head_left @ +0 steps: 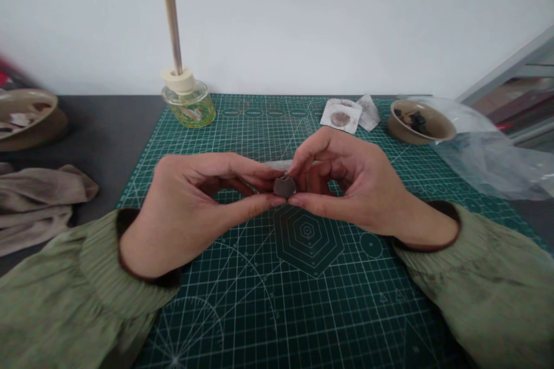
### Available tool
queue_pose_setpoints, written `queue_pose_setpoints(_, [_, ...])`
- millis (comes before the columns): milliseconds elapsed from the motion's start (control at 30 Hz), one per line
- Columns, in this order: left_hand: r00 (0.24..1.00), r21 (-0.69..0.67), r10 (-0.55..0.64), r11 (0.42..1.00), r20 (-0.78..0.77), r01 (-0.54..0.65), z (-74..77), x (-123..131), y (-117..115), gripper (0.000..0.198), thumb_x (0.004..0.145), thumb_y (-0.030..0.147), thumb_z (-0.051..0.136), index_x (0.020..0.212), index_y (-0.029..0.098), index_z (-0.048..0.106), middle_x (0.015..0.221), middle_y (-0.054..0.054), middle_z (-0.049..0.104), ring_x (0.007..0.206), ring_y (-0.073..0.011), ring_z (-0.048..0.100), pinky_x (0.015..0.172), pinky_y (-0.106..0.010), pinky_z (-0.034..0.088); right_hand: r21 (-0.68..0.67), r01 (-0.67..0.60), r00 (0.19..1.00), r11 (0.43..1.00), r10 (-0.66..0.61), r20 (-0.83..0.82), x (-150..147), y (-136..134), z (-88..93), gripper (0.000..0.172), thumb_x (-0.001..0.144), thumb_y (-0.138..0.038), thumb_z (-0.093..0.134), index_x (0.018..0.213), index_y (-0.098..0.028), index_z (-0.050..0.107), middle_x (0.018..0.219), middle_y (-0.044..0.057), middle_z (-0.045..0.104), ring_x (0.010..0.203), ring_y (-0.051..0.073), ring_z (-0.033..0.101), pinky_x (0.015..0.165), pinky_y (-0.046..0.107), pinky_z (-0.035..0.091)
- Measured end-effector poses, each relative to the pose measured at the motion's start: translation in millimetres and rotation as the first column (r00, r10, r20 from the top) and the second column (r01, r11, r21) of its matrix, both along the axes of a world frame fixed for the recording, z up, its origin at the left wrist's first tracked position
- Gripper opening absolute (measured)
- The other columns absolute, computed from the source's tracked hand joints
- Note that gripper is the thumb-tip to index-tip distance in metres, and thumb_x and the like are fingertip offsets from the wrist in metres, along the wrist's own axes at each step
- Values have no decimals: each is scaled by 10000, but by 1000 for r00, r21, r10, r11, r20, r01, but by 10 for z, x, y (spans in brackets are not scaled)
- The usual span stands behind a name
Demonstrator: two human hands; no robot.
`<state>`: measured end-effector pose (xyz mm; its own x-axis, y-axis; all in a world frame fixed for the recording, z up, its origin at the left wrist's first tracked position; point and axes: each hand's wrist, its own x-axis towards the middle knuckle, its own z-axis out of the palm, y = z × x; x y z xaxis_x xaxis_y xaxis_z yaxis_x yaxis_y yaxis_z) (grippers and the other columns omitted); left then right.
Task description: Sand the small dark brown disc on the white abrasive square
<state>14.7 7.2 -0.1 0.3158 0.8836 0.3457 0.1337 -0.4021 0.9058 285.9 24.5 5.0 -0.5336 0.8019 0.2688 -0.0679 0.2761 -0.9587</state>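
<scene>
Between my two hands is a small, round, grey-brown disc (284, 187), held up above the green cutting mat (242, 300). My left hand (203, 196) pinches its left side between thumb and forefinger. From the other side, my right hand (350, 179) grips the disc's right edge with thumb and fingertips. A strip of whitish, see-through material (279, 165) shows just behind the fingertips; I cannot tell whether it touches the disc.
A reed diffuser (189, 101) stands at the back left. White packets (341, 115) with a brown round lie at the back right, near a bowl (419, 127) of dark bits and clear plastic (489, 155). Leftward are another bowl (34, 132) and a brown cloth (38, 196).
</scene>
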Motion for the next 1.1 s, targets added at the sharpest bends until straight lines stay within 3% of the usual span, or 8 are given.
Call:
queue_pose_setpoints(167, [999,-8,3,1000,-34,-4,-11,-9,5,157,1012,399,1126,1125,346,1031,1032,-1,993,868,-247,963,856,-345,854,49,21,998,999,-24,62,9,-10,30,276,944,-167,1092,1119,-205,881,882,-32,814,645,105,651,567,250,517])
queue_pose_setpoints(267, [997,-11,-13,1000,-72,13,-31,-35,39,200,1030,438,1100,1185,342,1018,1090,-18,997,904,-266,960,888,-392,857,122,89,991,989,-100,85,18,6,15,307,898,-182,1120,1082,-219,878,1055,27,886,739,139,737,582,261,573])
queue_pose_setpoints(333, [984,69,13,998,-175,-1,-58,-69,73,259,1073,506,1045,1264,337,999,1182,-41,996,1022,-295,963,1000,-436,843,166,185,976,969,-201,87,25,29,-17,326,896,-244,1132,1085,-229,868,1199,78,921,882,198,825,642,291,646])
queue_pose_setpoints(433, [908,284,73,957,-413,53,-110,-129,120,314,1149,469,910,1412,304,949,1445,-106,952,1343,-383,909,1255,-563,753,245,270,941,931,-310,140,39,67,-69,335,927,-326,1120,1110,-240,853,1147,76,928,905,229,839,763,360,725])
queue_pose_setpoints(533, [830,360,47,914,-556,189,-149,-166,141,314,1201,373,805,1469,252,914,1574,-152,896,1505,-420,824,1344,-637,684,334,225,920,915,-312,237,48,82,-88,290,957,-313,1070,1100,-249,825,1053,52,911,814,218,804,795,405,734])
queue_pose_setpoints(633, [796,359,18,899,-605,252,-165,-167,145,317,1247,368,744,1479,217,899,1531,-156,899,1480,-404,817,1315,-613,690,371,189,917,909,-299,266,45,70,-72,220,1007,-297,987,1097,-259,790,1169,83,925,926,255,858,861,436,742])
queue_pose_setpoints(967, [792,364,32,899,-610,244,-196,-145,174,334,1274,404,711,1494,229,889,1496,-131,911,1465,-388,808,1306,-557,672,610,-44,799,791,-339,497,66,109,-70,150,1028,-222,812,1169,-225,862,1133,84,904,898,250,769,826,404,582])
queue_pose_setpoints(1100, [798,329,21,917,-603,225,-174,-139,164,334,1257,401,704,1478,254,907,1505,-121,915,1469,-389,805,1308,-564,668,605,-43,768,795,-361,528,84,112,-83,182,1078,-300,829,1217,-205,901,1192,114,907,893,257,755,843,422,557])
